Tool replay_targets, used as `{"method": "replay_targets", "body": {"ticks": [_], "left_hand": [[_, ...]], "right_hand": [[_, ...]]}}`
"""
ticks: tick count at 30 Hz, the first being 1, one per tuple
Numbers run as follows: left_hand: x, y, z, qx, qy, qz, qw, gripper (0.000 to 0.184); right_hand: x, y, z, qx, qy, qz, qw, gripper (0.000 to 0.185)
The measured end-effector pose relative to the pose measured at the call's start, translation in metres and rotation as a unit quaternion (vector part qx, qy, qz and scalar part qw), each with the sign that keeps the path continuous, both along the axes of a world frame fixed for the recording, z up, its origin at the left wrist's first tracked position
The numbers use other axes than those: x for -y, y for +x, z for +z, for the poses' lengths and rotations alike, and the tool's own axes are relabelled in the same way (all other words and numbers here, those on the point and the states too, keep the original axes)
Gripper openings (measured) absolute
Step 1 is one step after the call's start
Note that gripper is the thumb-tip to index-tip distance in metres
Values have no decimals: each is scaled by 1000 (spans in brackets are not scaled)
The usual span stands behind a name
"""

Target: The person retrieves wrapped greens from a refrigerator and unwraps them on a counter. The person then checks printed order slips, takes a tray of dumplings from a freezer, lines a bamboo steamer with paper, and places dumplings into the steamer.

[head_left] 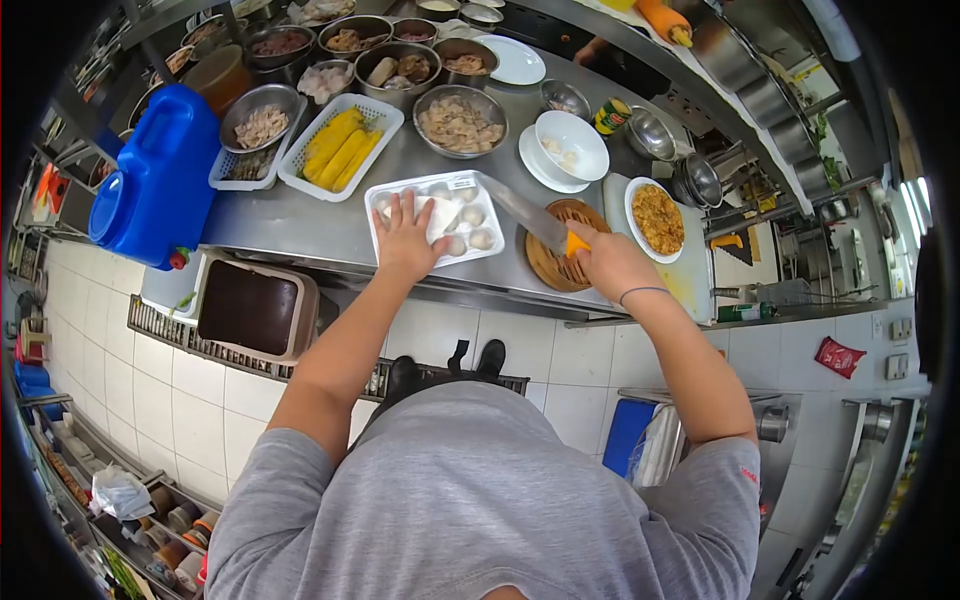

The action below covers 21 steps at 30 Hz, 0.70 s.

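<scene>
My left hand (408, 238) lies with fingers spread on a white tray (376, 190) of round whitish pieces, which look like mushrooms; the tray has a label at its far edge. In my right hand (612, 265) is a kitchen knife (528, 217), gripped by its orange handle. Its broad blade points away and to the left, the tip close to the tray's far right corner; whether it touches cannot be made out. Beneath the blade and hand sits a round wooden board (545, 265), partly covered by them.
Behind the tray stand a bowl of pale meat (462, 122) and a basket of yellow food (340, 150). A white bowl (572, 145) and a plate of browned food (657, 220) are at right. A blue jug (160, 175) stands left, a bin (255, 310) below the counter.
</scene>
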<state>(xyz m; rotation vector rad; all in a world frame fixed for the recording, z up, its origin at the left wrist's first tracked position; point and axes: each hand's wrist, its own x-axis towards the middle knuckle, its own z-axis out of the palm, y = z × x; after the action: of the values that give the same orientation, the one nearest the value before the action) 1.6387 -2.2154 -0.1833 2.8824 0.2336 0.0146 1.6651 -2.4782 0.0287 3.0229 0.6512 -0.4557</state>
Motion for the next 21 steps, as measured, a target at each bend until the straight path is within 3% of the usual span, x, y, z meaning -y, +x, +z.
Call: {"method": "replay_targets", "body": {"ticks": [11, 21], "left_hand": [[0, 1, -3, 11, 0, 7, 1000, 74], [0, 2, -1, 2, -5, 14, 1000, 74]], "right_hand": [[-22, 4, 14, 3, -64, 5, 998, 47], [-33, 6, 50, -80, -115, 35, 990, 49]]}}
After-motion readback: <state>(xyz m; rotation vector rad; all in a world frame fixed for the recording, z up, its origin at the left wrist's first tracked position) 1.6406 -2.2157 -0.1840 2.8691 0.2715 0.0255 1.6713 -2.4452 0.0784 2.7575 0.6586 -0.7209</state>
